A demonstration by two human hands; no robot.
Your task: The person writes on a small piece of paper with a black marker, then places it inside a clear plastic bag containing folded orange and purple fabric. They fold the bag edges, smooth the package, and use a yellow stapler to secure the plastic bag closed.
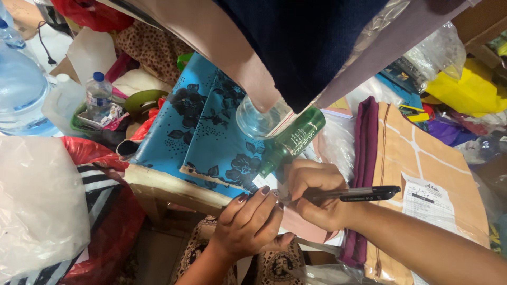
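Note:
My right hand [316, 194] grips a black pen [359, 194] that lies across the fingers, its tip pointing left toward a small white slip of paper [264, 183]. Beside it my left hand [252, 220] rests with fingers spread, fingertips touching that paper at the edge of a blue cloth with black flowers [203, 132]. A green spray bottle [293, 141] lies on the cloth just above both hands, next to a clear plastic bottle [256, 120]. Dark blue and pink fabric [296, 42] hangs overhead and hides part of the bottles.
A tan folded package with a white receipt [428, 179] and purple cloth [364, 158] lie at right. Water bottles [98, 95] and a big clear jug [21, 89] stand at left. A white plastic bag [37, 206] and a red bag [113, 227] crowd the lower left.

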